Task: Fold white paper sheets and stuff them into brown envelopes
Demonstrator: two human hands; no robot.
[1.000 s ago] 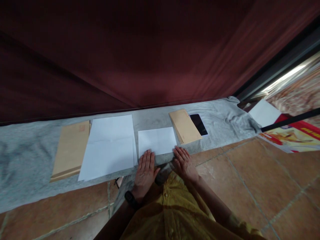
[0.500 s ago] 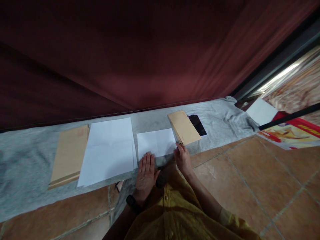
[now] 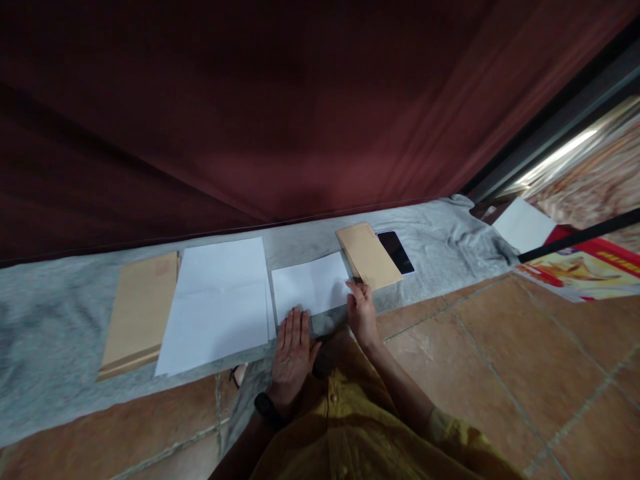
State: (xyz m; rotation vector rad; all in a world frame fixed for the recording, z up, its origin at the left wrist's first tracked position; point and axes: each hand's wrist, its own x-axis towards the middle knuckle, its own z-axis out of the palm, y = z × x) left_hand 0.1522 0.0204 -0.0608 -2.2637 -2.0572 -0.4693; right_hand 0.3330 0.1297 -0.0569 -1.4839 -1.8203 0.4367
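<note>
A folded white sheet of paper (image 3: 310,283) lies in front of me on the grey cloth. My left hand (image 3: 291,350) is flat, with its fingertips resting on the sheet's near left edge. My right hand (image 3: 361,310) pinches the sheet's right edge between thumb and forefinger, and that side is slightly raised. Just beyond the right hand is a stack of brown envelopes (image 3: 373,257), partly over a dark-screened phone (image 3: 397,252). Larger white sheets (image 3: 217,303) lie in a pile left of the folded one.
More brown envelopes (image 3: 140,310) lie at the left, partly under the white pile. The grey cloth (image 3: 55,333) covers a long narrow surface against a dark red curtain (image 3: 300,120). A colourful printed box (image 3: 585,263) and a white sheet (image 3: 524,223) stand at the right above the tiled floor (image 3: 475,380).
My right hand has moved slightly up and left, lifting the right edge of the folded sheet. The left hand stays flat in nearly the same place.
</note>
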